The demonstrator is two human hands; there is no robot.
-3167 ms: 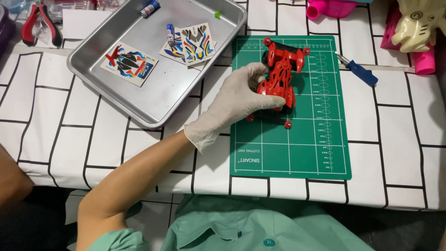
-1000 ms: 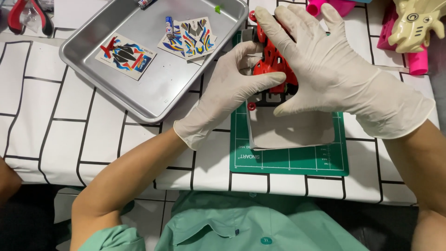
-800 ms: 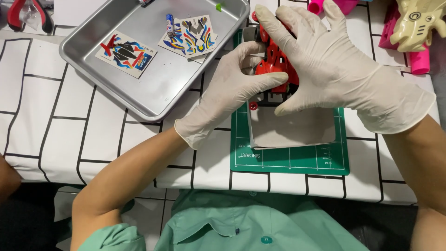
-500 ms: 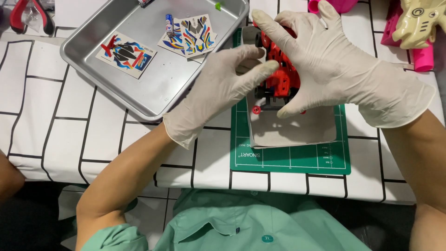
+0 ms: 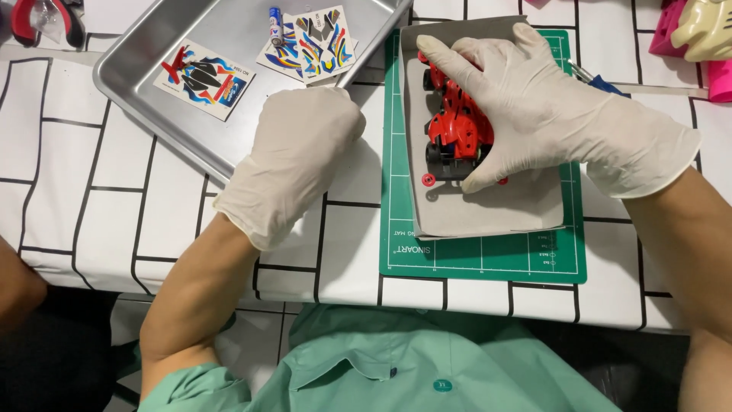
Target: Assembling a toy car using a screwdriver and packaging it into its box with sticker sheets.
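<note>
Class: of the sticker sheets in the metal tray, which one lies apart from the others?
The red-and-black sticker sheet on the tray's left; the blue-and-yellow sheets overlap beside a small battery.

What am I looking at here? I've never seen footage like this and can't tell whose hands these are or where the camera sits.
The camera is worn on a person's head and looks down at their own two gloved hands over a table with a tile-patterned cover. The right hand has its grip on a red toy race car, which rests on a grey sheet laid over a green cutting mat. The left hand is curled, holding nothing I can see, at the edge of a metal tray. In the tray lie sticker sheets and a small battery. Red-handled pliers lie at the top left corner.
</note>
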